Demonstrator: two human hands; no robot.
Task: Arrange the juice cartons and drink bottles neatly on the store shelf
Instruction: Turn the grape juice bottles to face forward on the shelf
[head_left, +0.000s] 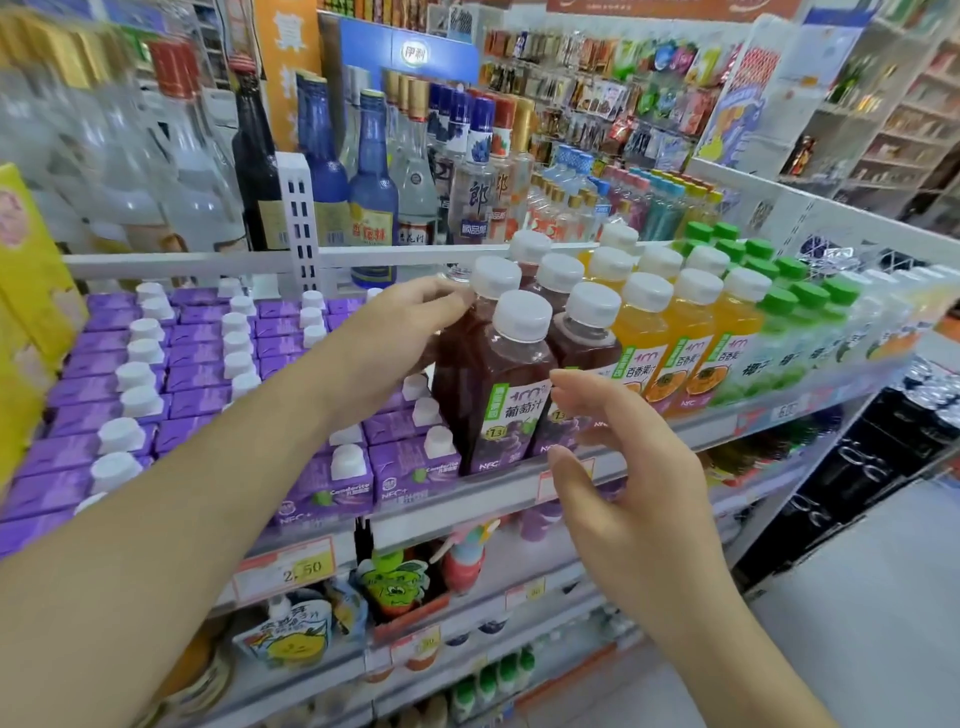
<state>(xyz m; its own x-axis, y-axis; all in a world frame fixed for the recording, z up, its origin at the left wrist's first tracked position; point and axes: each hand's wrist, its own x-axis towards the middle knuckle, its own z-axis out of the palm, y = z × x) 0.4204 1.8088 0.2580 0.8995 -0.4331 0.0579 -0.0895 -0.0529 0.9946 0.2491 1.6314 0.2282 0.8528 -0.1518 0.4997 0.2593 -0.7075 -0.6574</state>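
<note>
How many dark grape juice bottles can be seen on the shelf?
5: two grape juice bottles in front, two behind, one at back. Others may be hidden.

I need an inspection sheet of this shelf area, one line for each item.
Surface: white store shelf with price tags on its edge.
Job's things: purple juice cartons in rows; dark grape juice bottles; orange juice bottles; green-capped bottles.
Clutter: nothing seen.
Hands: left hand touches a rear grape bottle; right hand open in front of them.
Cables: nothing seen.
Surroundings: liquor bottles behind, snack racks beyond.
</note>
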